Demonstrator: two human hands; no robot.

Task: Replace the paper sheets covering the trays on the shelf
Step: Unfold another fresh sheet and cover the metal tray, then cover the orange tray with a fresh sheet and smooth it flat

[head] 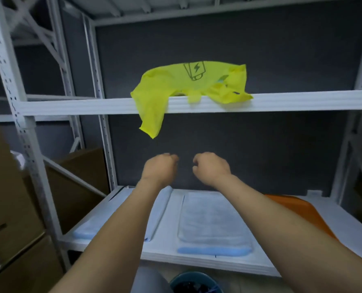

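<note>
Both hands were raised side by side above the lower shelf (302, 246), near each other but apart; the left hand (160, 167) and the right hand (210, 166) were each curled into a fist, with nothing visible in either. Below them a blue tray (214, 251) lay under a pale paper sheet (211, 220); a second blue tray (85, 234) sat to its left, partly hidden by the left forearm; an orange tray (302, 210) lay to the right. A yellow cloth (176, 83) hung over the upper shelf (302, 101); cardboard boxes (6, 187) stood at the left.
</note>
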